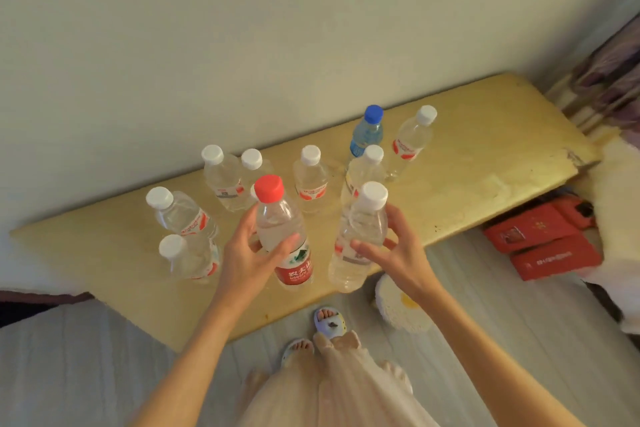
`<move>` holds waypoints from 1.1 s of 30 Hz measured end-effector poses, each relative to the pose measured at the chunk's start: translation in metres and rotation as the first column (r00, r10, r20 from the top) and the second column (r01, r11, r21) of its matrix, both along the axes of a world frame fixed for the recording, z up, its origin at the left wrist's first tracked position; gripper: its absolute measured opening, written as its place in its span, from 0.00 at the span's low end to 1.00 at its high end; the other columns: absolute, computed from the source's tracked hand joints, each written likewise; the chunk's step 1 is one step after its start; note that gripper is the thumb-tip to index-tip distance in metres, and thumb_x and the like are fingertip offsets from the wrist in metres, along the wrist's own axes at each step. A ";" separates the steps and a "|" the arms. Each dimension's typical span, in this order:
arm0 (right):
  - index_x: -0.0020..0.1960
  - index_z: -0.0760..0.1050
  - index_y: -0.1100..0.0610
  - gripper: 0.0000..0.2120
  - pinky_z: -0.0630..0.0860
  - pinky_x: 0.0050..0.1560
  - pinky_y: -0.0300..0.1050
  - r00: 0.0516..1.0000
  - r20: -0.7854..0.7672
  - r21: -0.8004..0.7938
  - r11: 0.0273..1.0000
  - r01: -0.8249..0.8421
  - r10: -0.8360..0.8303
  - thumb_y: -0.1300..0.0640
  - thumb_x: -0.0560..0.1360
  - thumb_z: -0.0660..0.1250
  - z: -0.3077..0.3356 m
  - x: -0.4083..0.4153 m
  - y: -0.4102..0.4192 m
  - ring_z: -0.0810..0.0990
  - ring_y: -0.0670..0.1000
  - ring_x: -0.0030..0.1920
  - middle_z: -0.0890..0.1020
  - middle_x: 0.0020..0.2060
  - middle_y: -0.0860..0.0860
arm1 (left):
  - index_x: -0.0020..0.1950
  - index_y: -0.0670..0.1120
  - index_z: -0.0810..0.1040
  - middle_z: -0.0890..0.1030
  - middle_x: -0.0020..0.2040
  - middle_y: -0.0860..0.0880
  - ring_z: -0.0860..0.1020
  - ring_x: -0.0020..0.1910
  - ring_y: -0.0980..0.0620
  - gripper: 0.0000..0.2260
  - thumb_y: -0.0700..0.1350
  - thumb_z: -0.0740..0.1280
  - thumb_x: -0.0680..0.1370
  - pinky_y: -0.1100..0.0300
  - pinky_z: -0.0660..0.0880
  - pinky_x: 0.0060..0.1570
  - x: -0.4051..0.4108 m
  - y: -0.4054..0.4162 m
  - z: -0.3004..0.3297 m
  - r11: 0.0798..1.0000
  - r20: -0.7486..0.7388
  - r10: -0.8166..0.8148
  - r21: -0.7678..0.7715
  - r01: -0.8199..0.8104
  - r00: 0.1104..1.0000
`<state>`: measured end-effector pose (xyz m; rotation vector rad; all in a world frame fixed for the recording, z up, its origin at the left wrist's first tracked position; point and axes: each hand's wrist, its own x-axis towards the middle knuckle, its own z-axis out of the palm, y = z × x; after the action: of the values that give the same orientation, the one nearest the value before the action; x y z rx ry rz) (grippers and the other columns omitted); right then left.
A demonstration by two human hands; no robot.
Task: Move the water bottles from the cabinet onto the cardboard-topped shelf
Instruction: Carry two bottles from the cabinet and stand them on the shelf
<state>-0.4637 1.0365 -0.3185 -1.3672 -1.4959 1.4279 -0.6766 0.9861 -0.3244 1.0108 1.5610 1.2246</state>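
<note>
Bottles crowd the shelf (467, 184): my left hand (247, 255) grips the red-capped bottle (284, 239), my right hand (398, 250) seemingly loosening around the white-capped bottle (360, 236) near the edge; a nudge topples neighbours.

Red boxes (543, 239) are lying stacked on the pale plank floor (502, 340) at the right, partly tucked under the edge of a surface above them. A round cream cushion with a yellow centre (401, 305) is sitting on the floor nearby. Purple patterned fabric (613, 73) is hanging in the upper right corner, against the plain wall (242, 28).
</note>
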 end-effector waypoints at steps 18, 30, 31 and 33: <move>0.55 0.74 0.46 0.29 0.74 0.41 0.31 0.261 -0.137 0.053 0.256 0.965 -0.956 0.44 0.55 0.73 0.051 0.201 -0.343 0.79 0.47 0.52 0.82 0.50 0.47 | 0.48 0.60 0.73 0.81 0.47 0.57 0.80 0.45 0.61 0.21 0.62 0.70 0.58 0.64 0.75 0.39 0.280 -0.092 0.060 0.430 -0.052 -0.899 0.091 0.898 0.436; 0.56 0.71 0.48 0.32 0.75 0.48 0.37 -0.397 0.047 0.148 -0.387 0.910 -0.917 0.47 0.55 0.77 0.071 0.291 -0.690 0.77 0.40 0.50 0.79 0.48 0.44 | 0.59 0.53 0.72 0.81 0.38 0.67 0.80 0.40 0.65 0.18 0.43 0.69 0.70 0.67 0.77 0.36 0.521 -0.404 0.061 -0.258 0.023 -0.965 0.110 0.960 -0.262; 0.54 0.72 0.47 0.27 0.75 0.46 0.33 -0.439 0.039 0.158 -0.429 0.890 -0.897 0.50 0.58 0.78 0.073 0.296 -0.712 0.77 0.36 0.47 0.78 0.47 0.43 | 0.56 0.55 0.73 0.81 0.38 0.67 0.80 0.39 0.65 0.16 0.41 0.69 0.71 0.69 0.76 0.35 0.537 -0.427 0.067 -0.309 0.020 -0.950 0.118 0.944 -0.313; 0.51 0.72 0.47 0.21 0.74 0.42 0.30 -0.547 0.014 0.170 -0.537 0.826 -0.837 0.58 0.64 0.77 0.072 0.306 -0.768 0.77 0.34 0.44 0.79 0.45 0.43 | 0.52 0.57 0.73 0.82 0.38 0.66 0.80 0.39 0.64 0.15 0.40 0.69 0.71 0.71 0.75 0.34 0.578 -0.490 0.070 -0.441 0.009 -0.895 0.141 0.886 -0.447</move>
<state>-0.1577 0.2682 -0.2462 -1.8019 0.3279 -0.2005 -0.0982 0.4963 -0.2541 1.6443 -0.1332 -0.1556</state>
